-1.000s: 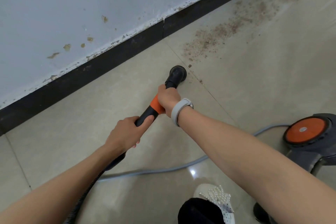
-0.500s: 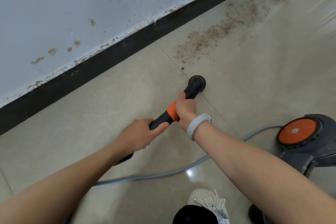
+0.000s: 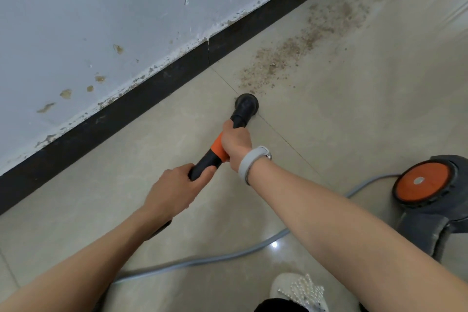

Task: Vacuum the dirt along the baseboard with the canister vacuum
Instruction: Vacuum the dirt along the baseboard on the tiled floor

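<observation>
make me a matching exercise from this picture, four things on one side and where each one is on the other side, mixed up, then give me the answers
Things:
1. round nozzle
2. dirt
3. vacuum canister
4. grey cord

Places:
A. strewn over the floor tile beside the black baseboard
B. lying across the floor under both forearms
C. at the near edge of the dirt patch, on the tile seam
D. standing at the right edge, orange disc facing the camera

Pairs: 1-C, 2-A, 3-D, 4-B
</observation>
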`<state>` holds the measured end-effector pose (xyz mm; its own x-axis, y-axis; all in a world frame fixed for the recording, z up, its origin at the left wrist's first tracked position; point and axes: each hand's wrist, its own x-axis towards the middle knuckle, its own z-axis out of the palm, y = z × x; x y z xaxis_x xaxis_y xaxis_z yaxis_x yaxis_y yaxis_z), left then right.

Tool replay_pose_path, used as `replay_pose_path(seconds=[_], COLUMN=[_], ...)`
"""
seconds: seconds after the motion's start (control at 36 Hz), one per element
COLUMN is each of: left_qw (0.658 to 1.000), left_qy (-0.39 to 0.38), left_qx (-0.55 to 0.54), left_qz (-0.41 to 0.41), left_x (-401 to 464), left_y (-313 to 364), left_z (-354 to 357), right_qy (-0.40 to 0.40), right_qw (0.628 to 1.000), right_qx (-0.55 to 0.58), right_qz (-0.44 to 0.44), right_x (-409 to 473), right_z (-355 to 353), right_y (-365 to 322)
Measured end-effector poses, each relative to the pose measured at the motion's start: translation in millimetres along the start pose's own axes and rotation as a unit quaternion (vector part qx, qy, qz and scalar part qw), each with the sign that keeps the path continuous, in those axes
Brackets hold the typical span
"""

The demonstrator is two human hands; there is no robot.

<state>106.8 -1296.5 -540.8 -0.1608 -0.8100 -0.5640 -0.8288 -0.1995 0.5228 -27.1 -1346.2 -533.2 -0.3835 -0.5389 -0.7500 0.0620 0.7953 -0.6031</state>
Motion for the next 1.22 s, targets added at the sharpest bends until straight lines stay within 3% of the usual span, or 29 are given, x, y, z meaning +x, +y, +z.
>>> replay_pose_path(seconds=[0.19, 0.53, 0.89, 1.06, 1.22], left_qw=[0.997, 1.000, 0.997, 0.999, 0.998], left_qy=[-0.057, 0.006, -0.046, -0.020, 0.040], left_qx=[0.031, 0.022, 0.054, 0.043, 0.012], left_qz=[0.040, 0.007, -0.005, -0.021, -0.046], left_x=[-4, 16, -50, -42, -15], left_y=[15, 20, -24, -33, -39], left_z=[20, -9, 21, 10, -11], right_qy=[0.068, 0.013, 0.045, -0.019, -0.092], right_qw=[0.997, 0.999, 0.995, 0.978, 0.979], right_qx=[0.030, 0.051, 0.091, 0.202, 0.178], right_qz=[0.033, 0.003, 0.024, 0.040, 0.016], right_x=[12, 20, -18, -19, -4], right_z=[-32, -7, 4, 19, 54], right_y=[29, -13, 81, 71, 42])
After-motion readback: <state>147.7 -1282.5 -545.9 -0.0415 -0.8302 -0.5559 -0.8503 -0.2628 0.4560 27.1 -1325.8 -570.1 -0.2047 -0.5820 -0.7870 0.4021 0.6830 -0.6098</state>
